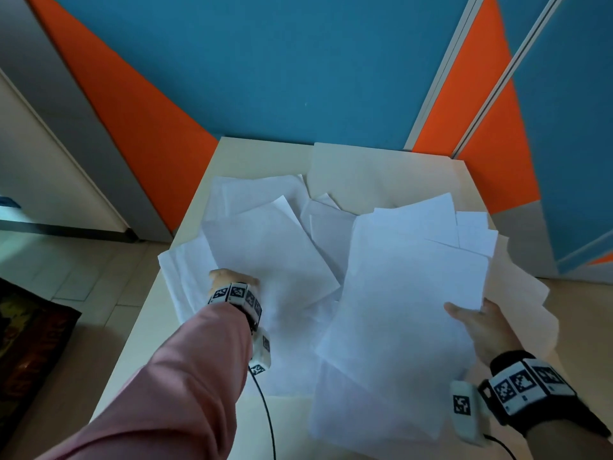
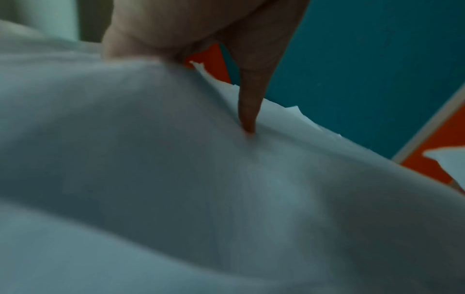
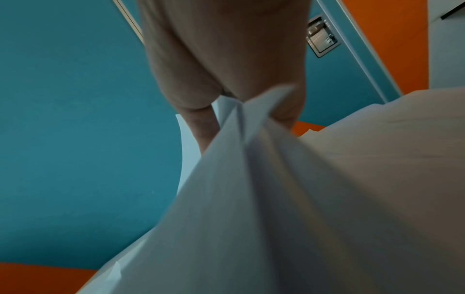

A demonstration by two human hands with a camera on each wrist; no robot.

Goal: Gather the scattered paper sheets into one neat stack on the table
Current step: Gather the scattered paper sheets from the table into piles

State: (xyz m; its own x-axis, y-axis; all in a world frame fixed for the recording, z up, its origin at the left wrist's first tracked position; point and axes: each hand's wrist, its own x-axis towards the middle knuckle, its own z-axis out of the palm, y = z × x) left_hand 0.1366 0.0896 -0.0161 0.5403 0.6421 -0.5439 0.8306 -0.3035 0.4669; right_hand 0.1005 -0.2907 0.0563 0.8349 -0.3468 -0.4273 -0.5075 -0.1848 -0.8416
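So the sheets (image 1: 275, 260) are plain white, fanned messily over the cream table (image 1: 255, 154), with the left hand (image 1: 232, 280) gripping the near-left pile, one finger (image 2: 249, 115) pressing down on top. On the right, the right hand (image 1: 481, 327) pinches a lifted bunch (image 1: 408, 293) by its near-right corner, some pages hanging past the right edge. Only the far strip of table is bare, with blue-and-orange walls (image 1: 265, 61) behind and tile floor (image 1: 66, 267) to the left.

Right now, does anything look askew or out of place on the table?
Yes. The sheets still lie fanned at mixed angles, not stacked. Some overhang the table at its left edge, others at its right. The right hand pinches a splayed bundle; the left hand holds a sheet.
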